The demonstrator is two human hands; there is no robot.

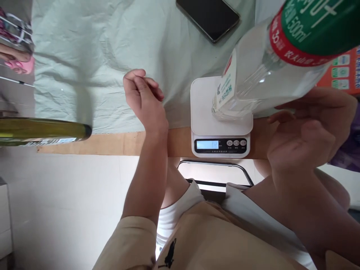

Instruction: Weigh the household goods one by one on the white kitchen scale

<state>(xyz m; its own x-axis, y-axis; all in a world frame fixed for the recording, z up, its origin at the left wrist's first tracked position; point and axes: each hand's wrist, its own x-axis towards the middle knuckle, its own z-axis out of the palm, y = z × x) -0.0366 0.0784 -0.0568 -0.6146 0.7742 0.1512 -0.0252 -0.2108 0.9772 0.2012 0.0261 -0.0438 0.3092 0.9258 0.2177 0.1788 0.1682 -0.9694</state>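
Observation:
A white kitchen scale (pixel 221 129) with a lit display sits at the table's front edge. On its platform stands a tall clear plastic bottle (pixel 253 80) with a green and red wrap around its upper part, looming close to the camera. My right hand (pixel 306 131) is just right of the bottle, its fingers loosely bent and apart, some partly hidden behind the bottle; it does not appear to grip it. Left of the scale, my left hand (pixel 144 93) rests at the table's edge, fingers curled in and the thumb against them, with nothing visible inside.
A black phone (pixel 210 17) lies on the pale green cloth (pixel 112 37) at the back. At the left edge a green bottle (pixel 42 131) juts in. An orange printed box (pixel 344 71) is on the right, with something purple (pixel 347 152) below it.

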